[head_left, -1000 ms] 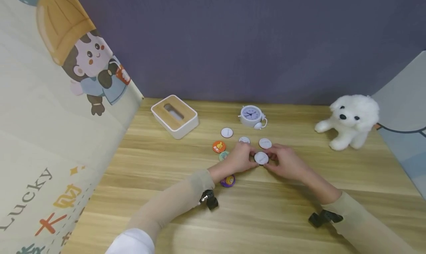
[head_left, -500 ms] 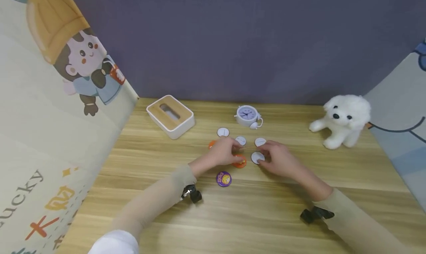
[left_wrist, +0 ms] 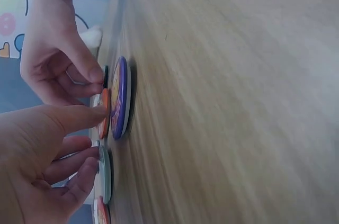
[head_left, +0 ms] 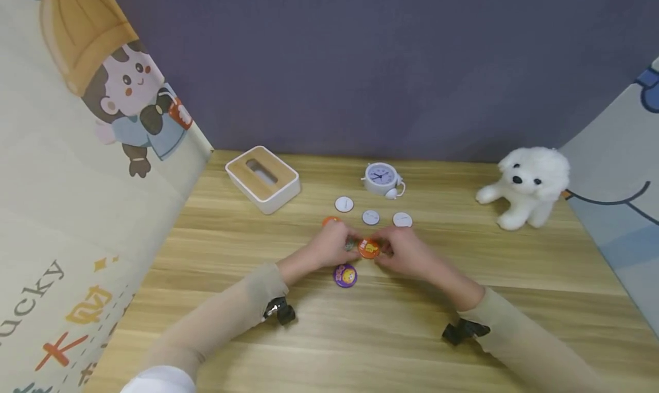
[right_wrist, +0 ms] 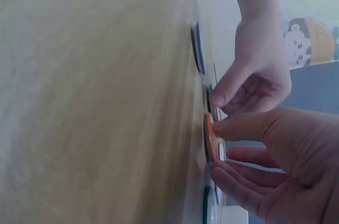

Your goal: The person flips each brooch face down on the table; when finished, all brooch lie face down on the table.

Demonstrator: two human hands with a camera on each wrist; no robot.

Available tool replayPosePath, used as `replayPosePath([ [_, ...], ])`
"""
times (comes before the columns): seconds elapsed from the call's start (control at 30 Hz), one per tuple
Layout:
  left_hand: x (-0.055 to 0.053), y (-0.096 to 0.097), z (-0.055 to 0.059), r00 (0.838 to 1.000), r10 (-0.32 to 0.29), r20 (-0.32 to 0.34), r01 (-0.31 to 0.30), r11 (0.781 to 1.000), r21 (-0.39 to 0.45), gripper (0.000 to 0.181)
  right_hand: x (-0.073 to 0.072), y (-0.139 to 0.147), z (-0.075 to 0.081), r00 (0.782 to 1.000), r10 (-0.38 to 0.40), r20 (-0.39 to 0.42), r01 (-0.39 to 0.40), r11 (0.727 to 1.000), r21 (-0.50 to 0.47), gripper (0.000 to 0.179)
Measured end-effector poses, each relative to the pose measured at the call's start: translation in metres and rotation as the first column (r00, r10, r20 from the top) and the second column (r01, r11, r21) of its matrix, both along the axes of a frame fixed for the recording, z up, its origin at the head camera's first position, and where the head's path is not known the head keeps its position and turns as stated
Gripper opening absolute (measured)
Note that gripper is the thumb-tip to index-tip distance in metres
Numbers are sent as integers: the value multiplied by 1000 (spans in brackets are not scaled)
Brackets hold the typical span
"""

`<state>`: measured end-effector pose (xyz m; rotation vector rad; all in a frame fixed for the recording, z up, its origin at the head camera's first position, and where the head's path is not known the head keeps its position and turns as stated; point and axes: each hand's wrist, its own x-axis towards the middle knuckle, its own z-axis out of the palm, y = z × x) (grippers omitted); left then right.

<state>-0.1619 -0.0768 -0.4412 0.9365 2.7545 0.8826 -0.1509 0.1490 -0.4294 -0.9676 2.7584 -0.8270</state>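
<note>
I watch both hands meet at an orange badge (head_left: pixel 368 249), which is on or just above the tabletop (head_left: pixel 360 347), in front of the white alarm clock (head_left: pixel 381 177). The right hand (head_left: pixel 407 254) pinches its rim between thumb and fingers. The left hand (head_left: pixel 325 246) has its thumb at the opposite edge; whether it also grips, I cannot tell. Front-left of the clock, that hand partly hides from me a green badge (head_left: pixel 349 243) and a second orange badge (head_left: pixel 330 220). A purple badge (head_left: pixel 345 276) lies farther forward; three white discs (head_left: pixel 370 217) sit nearer the clock.
</note>
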Motion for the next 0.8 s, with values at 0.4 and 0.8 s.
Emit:
replayPosePath([
  [0.4,-5,9,-1,999,-19,-45,18,1000,-18,31,-2,-2,-6,999,-54,0,54,998,-12,33],
  [0.8,-12,-1,-4,991,96,90,-120,942,314,30,-10,11,-11,991,-87,99,111,954,-278,32],
])
